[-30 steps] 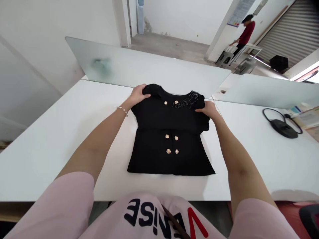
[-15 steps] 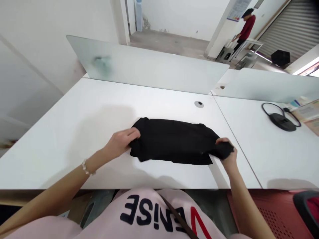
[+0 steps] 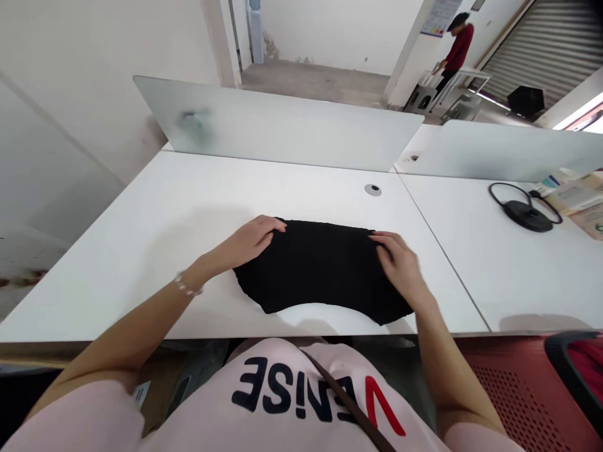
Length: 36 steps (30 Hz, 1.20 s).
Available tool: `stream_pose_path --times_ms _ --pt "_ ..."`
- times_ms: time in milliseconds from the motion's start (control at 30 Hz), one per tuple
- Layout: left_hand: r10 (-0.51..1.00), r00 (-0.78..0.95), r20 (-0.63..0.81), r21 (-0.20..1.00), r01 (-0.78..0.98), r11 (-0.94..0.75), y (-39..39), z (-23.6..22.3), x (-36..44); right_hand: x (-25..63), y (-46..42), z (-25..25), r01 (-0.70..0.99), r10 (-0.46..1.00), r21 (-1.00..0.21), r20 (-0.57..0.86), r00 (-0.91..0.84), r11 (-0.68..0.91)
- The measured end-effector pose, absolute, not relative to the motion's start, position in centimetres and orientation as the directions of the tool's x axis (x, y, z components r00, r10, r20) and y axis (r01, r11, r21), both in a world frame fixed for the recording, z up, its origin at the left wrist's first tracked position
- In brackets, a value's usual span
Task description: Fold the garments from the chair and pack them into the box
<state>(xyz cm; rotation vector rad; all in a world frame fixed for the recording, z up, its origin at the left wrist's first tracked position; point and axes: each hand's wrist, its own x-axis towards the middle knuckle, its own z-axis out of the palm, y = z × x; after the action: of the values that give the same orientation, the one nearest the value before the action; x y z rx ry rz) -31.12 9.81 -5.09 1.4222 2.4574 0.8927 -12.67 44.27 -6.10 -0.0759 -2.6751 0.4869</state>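
Head view: I look down at a black garment (image 3: 325,270) lying on a white table (image 3: 198,188), near the edge closest to me, between my hands.
Black garment: a wide, flat shape, its near edge curving inward between two lower corners.
Left hand: my left hand (image 3: 252,242) has its fingers on the far left corner of the cloth; whether they pinch it I cannot tell.
Right hand: my right hand (image 3: 400,267) rests bent fingers on the far right corner; its grip I cannot tell either.
Left wrist: a pale bracelet (image 3: 188,289).
Beyond the cloth: a round cable grommet (image 3: 373,189), then a frosted panel (image 3: 292,129).
Off to my right: a black round base (image 3: 528,216) with a looped cord, near some boxes (image 3: 577,194).
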Motion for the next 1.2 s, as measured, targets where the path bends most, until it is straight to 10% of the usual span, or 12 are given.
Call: stream_pose_path --times_ms 133,367,633,800,967,1200 --pt "0.808 -0.558 0.189 0.469 0.775 0.425 15.3 -7.9 -32.9 -17.5 41.8 -9.3 -0.074 -0.051 -0.147 0.157 -0.986 0.986" --pt "0.734 -0.639 0.229 0.369 0.755 0.542 14.3 -12.2 -35.0 -18.0 47.4 -13.7 0.128 0.14 -0.079 0.171 -0.975 0.989" --pt "0.673 -0.691 0.263 0.219 0.722 0.656 13.1 -12.6 -34.0 -10.5 52.2 -12.3 0.349 0.495 -0.385 0.397 -0.773 0.854" --pt "0.822 -0.521 0.23 0.265 0.846 0.462 15.8 -10.3 -29.2 -3.3 52.3 -14.0 0.565 0.822 -0.639 0.2 -0.533 0.522" --pt "0.964 -0.213 0.157 0.324 0.934 0.153 18.1 -11.1 -24.4 -1.8 47.9 -15.4 0.456 0.826 -0.802 0.08 -0.558 0.386" --pt "0.96 -0.244 0.136 0.346 0.92 0.185 18.2 -13.8 -23.8 -4.4 45.4 -13.5 0.403 0.827 -0.862 0.035 -0.561 0.309"
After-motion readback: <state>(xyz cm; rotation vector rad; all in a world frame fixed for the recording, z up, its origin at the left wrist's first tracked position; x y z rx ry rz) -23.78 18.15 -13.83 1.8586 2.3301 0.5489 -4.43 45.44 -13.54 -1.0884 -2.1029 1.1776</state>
